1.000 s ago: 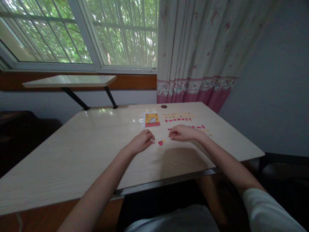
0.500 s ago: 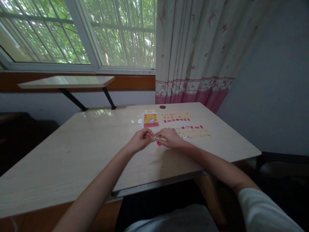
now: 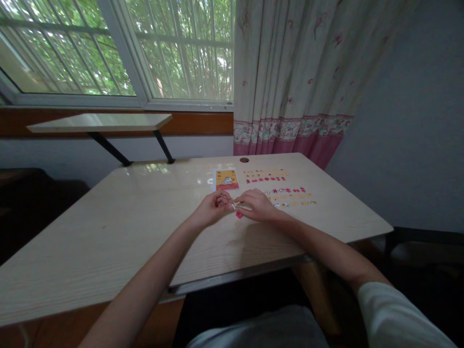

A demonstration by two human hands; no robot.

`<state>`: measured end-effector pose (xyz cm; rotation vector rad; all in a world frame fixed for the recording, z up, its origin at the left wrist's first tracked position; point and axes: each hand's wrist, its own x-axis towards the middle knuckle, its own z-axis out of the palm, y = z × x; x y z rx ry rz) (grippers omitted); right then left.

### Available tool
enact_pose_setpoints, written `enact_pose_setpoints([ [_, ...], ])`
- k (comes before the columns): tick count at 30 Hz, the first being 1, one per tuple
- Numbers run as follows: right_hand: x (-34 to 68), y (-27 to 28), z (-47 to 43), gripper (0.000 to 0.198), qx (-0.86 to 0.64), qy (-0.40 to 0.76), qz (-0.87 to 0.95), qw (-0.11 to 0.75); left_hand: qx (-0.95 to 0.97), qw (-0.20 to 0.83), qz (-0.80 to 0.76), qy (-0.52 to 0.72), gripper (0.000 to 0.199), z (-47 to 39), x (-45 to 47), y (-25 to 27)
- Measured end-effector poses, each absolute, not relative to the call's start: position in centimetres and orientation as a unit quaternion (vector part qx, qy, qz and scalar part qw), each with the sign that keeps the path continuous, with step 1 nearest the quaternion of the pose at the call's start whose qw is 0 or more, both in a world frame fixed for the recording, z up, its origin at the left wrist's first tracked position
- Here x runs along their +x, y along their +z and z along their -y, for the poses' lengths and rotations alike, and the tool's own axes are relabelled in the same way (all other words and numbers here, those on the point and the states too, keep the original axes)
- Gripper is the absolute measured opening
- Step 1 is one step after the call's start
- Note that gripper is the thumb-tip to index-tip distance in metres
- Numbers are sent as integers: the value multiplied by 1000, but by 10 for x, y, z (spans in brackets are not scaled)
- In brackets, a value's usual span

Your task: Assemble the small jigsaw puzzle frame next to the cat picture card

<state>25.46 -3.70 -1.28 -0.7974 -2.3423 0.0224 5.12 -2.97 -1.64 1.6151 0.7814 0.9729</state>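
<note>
In front of me my left hand (image 3: 213, 208) and my right hand (image 3: 256, 205) meet just above the table. Their fingertips close on a small pale jigsaw piece (image 3: 233, 206), mostly covered by the fingers. Right below lies a red jigsaw piece (image 3: 239, 215) on the tabletop. Beyond my hands is a picture card (image 3: 227, 180) with a spotted dog on yellow and red. To its right, loose jigsaw pieces are laid out in rows: red ones (image 3: 266, 180), yellow ones (image 3: 293, 196) and some black-and-white ones.
The pale wooden table (image 3: 126, 232) extends far to the left. A raised shelf (image 3: 105, 122) on black legs stands at its back left. A round cable hole (image 3: 244, 160) is near the back edge. Behind are a barred window and a curtain (image 3: 282, 96).
The fingers of both hands have shifted slightly around the small piece, and my right thumb and forefinger look a little further apart. The laid-out rows and the card stay put.
</note>
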Motion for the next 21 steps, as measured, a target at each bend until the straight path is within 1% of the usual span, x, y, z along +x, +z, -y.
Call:
enact_pose_setpoints([
  [4,263,-5,36,22,-320,-5,883,344,707,480,-342,391,32,29,48,-16],
  [8,278,3,30,24,-353,-28,847,398,796,341,-381,324,16,30,42,-17],
  [11,288,5,25,25,-362,-31,832,418,868,233,-360,251,18,32,41,-16],
  [13,292,6,23,25,-367,-33,829,420,898,191,-329,220,22,34,41,-16],
  [16,293,5,22,22,-359,-45,828,429,923,157,-298,186,27,35,42,-16],
  [21,289,6,22,18,-299,-84,826,471,931,125,-300,165,29,34,42,-17],
])
